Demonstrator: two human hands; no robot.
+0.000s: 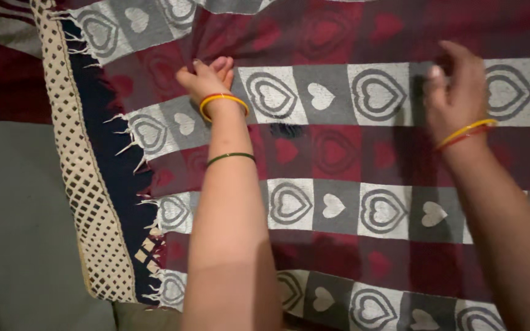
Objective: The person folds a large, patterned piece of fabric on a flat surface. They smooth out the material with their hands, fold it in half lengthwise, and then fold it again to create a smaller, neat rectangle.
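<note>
One large woven shawl, maroon with grey-and-white heart bands, spread flat across most of the view; four such bands visible, short white fringe along the left edge. Beneath it at the left, one dark blue cloth with a cream lattice border. Further left and below, one plain grey surface; in the top left corner, a striped maroon fabric.

Two forearms reaching in from the bottom. Left hand on the shawl near its fringed edge, fingers curled and pinching a fold of the maroon stripe. Right hand over the second band from the top, fingers bent toward the fabric; blurred, so grip impossible to judge.

Three bangles on the left arm: yellow and red at the wrist, one thin green lower on the forearm. Two on the right wrist, yellow and red.
</note>
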